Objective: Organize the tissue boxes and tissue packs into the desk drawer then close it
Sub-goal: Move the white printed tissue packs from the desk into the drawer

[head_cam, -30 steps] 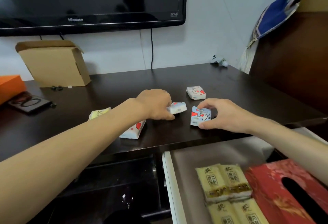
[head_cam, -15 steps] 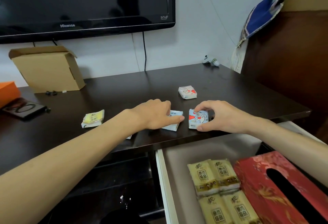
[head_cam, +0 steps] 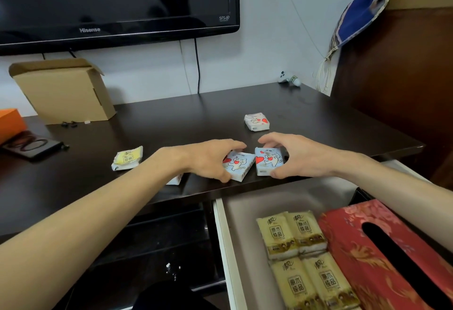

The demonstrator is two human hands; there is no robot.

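At the desk (head_cam: pixel 147 125) edge, each hand's fingers (head_cam: pixel 235 146) pinch 1 tissue pack (head_cam: pixel 239 165).

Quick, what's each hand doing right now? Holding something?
Left hand: closed on a blue heart-print tissue pack on the desk.
Right hand: closed on another blue heart-print tissue pack, beside the first.

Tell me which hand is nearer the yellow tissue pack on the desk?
Left. The left hand grips a blue pack just right of the yellow tissue pack; the right hand is farther right.
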